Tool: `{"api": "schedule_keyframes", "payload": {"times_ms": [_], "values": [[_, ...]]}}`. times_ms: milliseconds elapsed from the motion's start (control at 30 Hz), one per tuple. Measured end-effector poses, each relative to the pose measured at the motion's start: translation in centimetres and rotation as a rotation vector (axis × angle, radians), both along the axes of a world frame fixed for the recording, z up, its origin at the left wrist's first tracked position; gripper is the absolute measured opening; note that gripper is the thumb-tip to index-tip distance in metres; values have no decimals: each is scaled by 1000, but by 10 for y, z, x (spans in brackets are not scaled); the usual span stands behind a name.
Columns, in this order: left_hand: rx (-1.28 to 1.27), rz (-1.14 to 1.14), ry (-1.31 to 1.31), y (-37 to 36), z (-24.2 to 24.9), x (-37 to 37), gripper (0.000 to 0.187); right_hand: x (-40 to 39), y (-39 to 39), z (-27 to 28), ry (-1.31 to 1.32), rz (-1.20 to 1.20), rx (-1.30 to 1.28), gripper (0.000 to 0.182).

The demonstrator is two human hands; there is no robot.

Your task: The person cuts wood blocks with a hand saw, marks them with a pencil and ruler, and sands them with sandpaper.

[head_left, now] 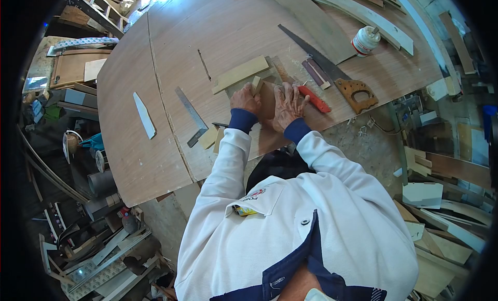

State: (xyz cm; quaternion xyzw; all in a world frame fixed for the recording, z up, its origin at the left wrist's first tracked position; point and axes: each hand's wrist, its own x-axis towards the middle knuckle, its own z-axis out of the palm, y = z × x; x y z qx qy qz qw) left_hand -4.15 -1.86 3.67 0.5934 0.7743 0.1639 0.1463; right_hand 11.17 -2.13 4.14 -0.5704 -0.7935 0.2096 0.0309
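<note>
My left hand (245, 100) is closed around a small pale wood block (257, 85), which pokes out past the fingertips. Beneath it lies a thin brown board (267, 102) on the worktable. Pressed on the right part of that board is my right hand (288, 107), open with its fingers stretched out. A red-handled tool (315, 99) lies right beside those fingers. Just beyond both hands, a pale wood strip (240, 74) rests at a slant.
A handsaw (359, 93) lies to the right, near a dark reddish-brown wooden piece (316, 73). A white bottle (365, 40) stands farther back. On the left are a try square (190, 119) and a white pointed strip (144, 116). Long boards (321, 21) cover the far right.
</note>
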Motion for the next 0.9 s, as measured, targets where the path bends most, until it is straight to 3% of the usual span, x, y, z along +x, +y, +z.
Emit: {"api": "schedule_keyframes", "payload": {"times_ms": [233, 300, 433, 500, 733, 900], "values": [[17, -6, -137, 6, 15, -15, 39, 0, -1, 3, 57, -31, 1, 103], [-165, -19, -557, 8, 38, -20, 44, -2, -1, 7, -17, -23, 3, 104], [-280, 32, -729, 13, 27, -39, 40, -4, 0, 7, -15, -36, 6, 104], [-227, -90, -787, 11, 19, -44, 41, -4, 0, 6, 27, -26, -29, 104], [-280, -122, -732, 14, 10, -49, 41, -5, 1, 8, 16, -39, -45, 104], [-239, -188, -446, 14, 20, -40, 41, -7, -2, 7, 21, -53, -12, 103]]}}
